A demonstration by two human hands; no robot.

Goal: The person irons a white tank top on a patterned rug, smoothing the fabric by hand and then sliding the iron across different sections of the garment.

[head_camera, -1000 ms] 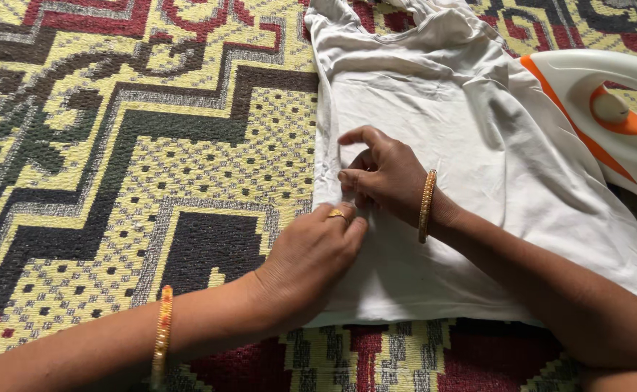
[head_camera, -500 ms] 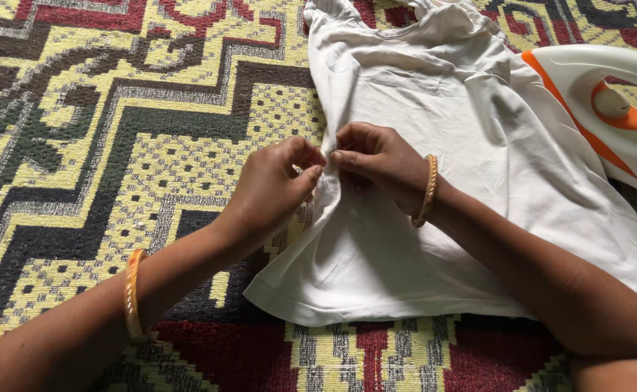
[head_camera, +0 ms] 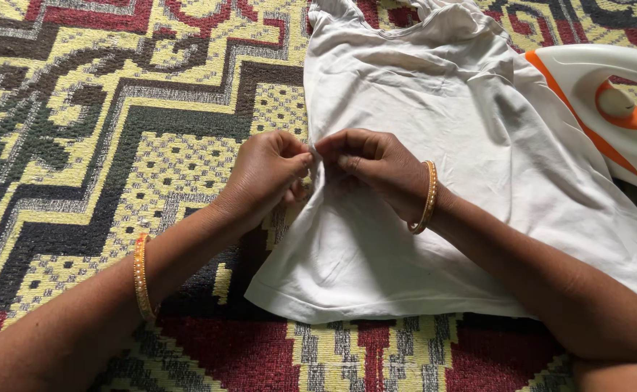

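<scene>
Pinching the side seam of a white garment on a patterned mat.

Spread over a yellow, black and red woven floor mat (head_camera: 115,145), toward its far right edge: white stretchy cotton top (head_camera: 434,131), white-and-orange plastic iron (head_camera: 609,109) touching its right side. Left hand (head_camera: 264,178) and right hand (head_camera: 376,163), fingers closed, gripping the top's left edge, lifted slightly.

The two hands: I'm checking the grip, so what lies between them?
In the head view, a pinched-up fold of the white shirt lies between the left hand and right hand.
</scene>
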